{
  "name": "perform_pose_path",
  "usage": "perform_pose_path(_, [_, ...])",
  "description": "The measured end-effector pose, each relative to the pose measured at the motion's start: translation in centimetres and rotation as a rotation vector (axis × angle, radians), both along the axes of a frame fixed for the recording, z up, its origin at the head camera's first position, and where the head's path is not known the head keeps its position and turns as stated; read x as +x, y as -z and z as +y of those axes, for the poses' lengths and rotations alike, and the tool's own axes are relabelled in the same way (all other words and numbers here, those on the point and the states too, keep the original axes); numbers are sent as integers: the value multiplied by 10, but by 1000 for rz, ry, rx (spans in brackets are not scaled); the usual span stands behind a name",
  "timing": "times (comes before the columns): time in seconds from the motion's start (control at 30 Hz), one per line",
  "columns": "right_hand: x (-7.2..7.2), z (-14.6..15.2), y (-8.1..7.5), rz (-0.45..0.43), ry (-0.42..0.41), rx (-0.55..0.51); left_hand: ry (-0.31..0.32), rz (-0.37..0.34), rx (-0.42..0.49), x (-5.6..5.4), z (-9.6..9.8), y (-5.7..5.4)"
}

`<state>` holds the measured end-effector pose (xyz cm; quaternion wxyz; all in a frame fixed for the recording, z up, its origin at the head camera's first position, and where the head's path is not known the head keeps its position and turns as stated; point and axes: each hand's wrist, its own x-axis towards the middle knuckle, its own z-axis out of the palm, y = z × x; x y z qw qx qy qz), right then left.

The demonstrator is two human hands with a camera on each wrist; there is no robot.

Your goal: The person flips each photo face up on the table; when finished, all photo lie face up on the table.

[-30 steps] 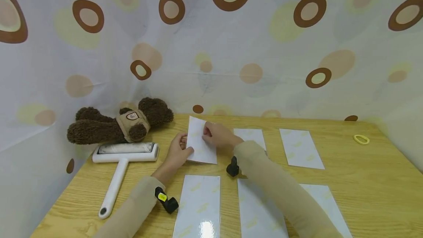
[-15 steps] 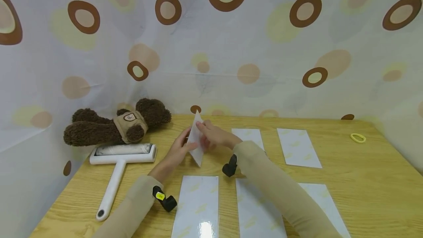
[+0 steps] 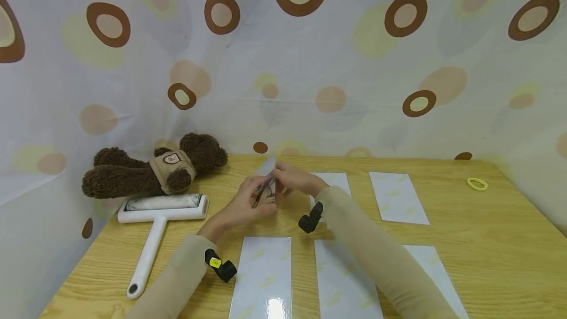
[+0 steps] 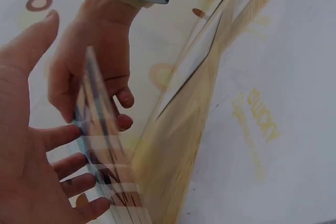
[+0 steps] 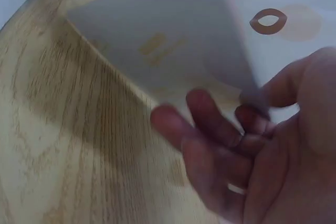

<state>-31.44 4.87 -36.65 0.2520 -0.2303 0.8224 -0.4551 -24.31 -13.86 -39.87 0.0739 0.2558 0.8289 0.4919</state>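
Note:
A photo print (image 3: 267,192) stands on edge between my hands, above the table. Its glossy picture side faces my left hand (image 3: 241,206). In the left wrist view, that hand's fingers are extended against the print (image 4: 107,150), and the thumb stands away from it. My right hand (image 3: 296,179) pinches the print's edge between thumb and index finger. The right wrist view shows the print's white back (image 5: 173,35) with faint yellow lettering, and the other fingers of the right hand (image 5: 289,150) loosely curled below.
Several white sheets lie face down on the wooden table: a near-left one (image 3: 266,274), a near-middle one (image 3: 345,279), a far-right one (image 3: 398,198). A white lint roller (image 3: 161,215) and a brown teddy bear (image 3: 155,169) lie at left. A yellow ring (image 3: 477,184) lies far right.
The photo print has turned from its white back facing me to nearly edge-on, with its picture side coming into view. The left thumb has left its face; the right hand keeps its edge.

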Motion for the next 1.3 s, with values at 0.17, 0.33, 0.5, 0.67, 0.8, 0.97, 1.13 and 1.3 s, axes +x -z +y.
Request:
perform_pose_path(0.17, [-1, 1, 7, 184, 41, 208, 2, 81, -111, -3, -1, 6])
perform_pose_path(0.33, [2, -1, 12, 350, 95, 440, -84, 215, -242, -4, -2, 15])
perform_pose_path(0.5, [2, -3, 16, 349, 194, 590, -261, 217, -366, -4, 0, 16])
perform_pose_path(0.67, [-1, -5, 20, 396, 230, 693, -293, 226, -442, -6, 1, 16])
perform_pose_path(0.8, [0, -6, 23, 436, 272, 722, -280, 251, -461, -9, 1, 16])
perform_pose_path(0.97, [1, -1, 29, 459, 282, 658, -293, 255, -445, -8, 2, 17])
perform_pose_path(1.13, [5, 12, 24, 481, 298, 541, -334, 258, -332, -6, 4, 16])
perform_pose_path(1.3, [10, 31, 16, 476, 316, 514, -295, 264, -270, -6, 10, 10])
